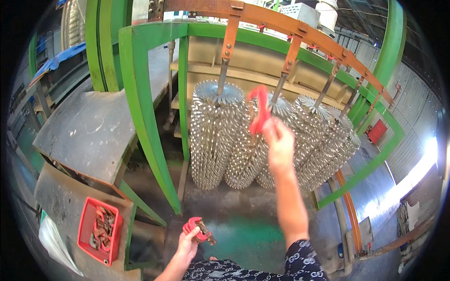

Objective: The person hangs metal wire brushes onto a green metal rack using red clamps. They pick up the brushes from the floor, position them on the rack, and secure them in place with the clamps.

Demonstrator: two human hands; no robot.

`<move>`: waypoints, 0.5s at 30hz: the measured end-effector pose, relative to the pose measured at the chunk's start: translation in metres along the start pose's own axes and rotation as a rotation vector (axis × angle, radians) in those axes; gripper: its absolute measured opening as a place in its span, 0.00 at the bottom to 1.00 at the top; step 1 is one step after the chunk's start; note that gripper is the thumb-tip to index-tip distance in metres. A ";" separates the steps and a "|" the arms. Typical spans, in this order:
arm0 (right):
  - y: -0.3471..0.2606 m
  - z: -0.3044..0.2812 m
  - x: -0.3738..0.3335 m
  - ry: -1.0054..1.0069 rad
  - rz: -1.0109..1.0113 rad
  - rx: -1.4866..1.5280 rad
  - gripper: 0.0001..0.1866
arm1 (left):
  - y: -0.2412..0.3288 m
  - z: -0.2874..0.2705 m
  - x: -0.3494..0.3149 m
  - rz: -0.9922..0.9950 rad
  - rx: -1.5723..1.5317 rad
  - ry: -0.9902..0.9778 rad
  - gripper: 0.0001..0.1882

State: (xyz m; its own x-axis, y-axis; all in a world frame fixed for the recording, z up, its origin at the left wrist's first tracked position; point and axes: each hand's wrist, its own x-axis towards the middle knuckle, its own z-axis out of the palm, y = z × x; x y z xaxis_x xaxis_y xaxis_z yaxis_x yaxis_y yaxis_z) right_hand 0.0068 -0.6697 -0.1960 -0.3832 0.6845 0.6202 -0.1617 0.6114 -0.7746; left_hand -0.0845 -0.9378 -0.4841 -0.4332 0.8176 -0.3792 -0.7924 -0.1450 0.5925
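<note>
In the head view, a red piece [261, 110] is held up by the right hand [280, 145] before the top of the second hanging stack [243, 164]; whether the stack is touched cannot be told. The step in hand is judged to be the placing of that piece at the stacks. For the next move, a steady wrist and a clear approach seem to be called for, with the toothed edges avoided.

The right fingers are closed on the piece's lower end, blurred, so the firmness of the pinch cannot be judged. The left hand [187, 243] is held lower, its fingers wrapped around red clips [200, 229], their number unclear. Left of those fingers, similar bits [103, 227] are held in a red bin [86, 234]. Above the right fingers, an orange bar [267, 16] is seen.
</note>
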 end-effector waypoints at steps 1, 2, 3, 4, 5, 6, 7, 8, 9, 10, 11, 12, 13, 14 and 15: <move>-0.007 -0.002 0.046 0.000 -0.112 -0.032 0.18 | 0.007 0.008 0.008 -0.002 -0.001 -0.025 0.23; -0.010 0.006 0.091 0.004 -0.218 -0.050 0.19 | 0.013 0.009 0.017 0.012 0.007 -0.009 0.22; -0.014 0.010 0.136 0.008 -0.268 0.060 0.20 | 0.018 0.010 0.030 0.008 0.019 -0.012 0.22; -0.022 0.028 0.177 -0.032 -0.283 0.067 0.21 | 0.025 0.007 0.039 0.051 -0.002 0.005 0.21; -0.031 0.039 0.212 -0.058 -0.293 0.055 0.21 | 0.030 0.004 0.045 0.074 0.011 0.022 0.21; -0.031 0.047 0.248 0.000 -0.358 0.043 0.21 | 0.039 0.004 0.058 0.104 0.034 0.020 0.20; -0.035 0.053 0.280 0.054 -0.430 0.015 0.22 | 0.048 0.006 0.073 0.129 0.046 0.006 0.20; -0.039 0.059 0.303 0.080 -0.368 -0.004 0.22 | 0.056 0.006 0.083 0.119 0.039 0.014 0.19; -0.042 0.068 0.324 0.102 -0.305 -0.013 0.22 | 0.068 0.008 0.089 0.123 0.043 -0.003 0.19; -0.045 0.072 0.342 0.129 -0.244 -0.026 0.22 | 0.080 0.013 0.093 0.124 0.050 -0.023 0.19; -0.045 0.076 0.363 0.114 -0.254 -0.007 0.22 | 0.093 0.015 0.100 0.134 0.059 -0.042 0.19; -0.039 0.076 0.379 0.100 -0.254 0.006 0.22 | 0.101 0.014 0.108 0.130 0.075 -0.050 0.20; -0.033 0.073 0.393 0.090 -0.255 0.015 0.22 | 0.107 0.012 0.116 0.123 0.092 -0.063 0.21; -0.036 0.081 0.393 0.097 -0.237 -0.017 0.21 | 0.114 0.007 0.121 0.124 0.107 -0.055 0.21; -0.041 0.089 0.393 0.165 -0.199 -0.211 0.21 | 0.120 0.000 0.125 0.135 0.105 -0.043 0.21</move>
State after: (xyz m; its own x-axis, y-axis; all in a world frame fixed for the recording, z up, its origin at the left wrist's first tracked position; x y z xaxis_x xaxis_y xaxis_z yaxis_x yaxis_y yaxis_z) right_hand -0.2186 -0.4608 0.0685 -0.2073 0.5876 0.7821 -0.0200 0.7968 -0.6039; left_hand -0.2338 -0.8526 -0.4601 -0.5120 0.8180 -0.2622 -0.6783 -0.1977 0.7076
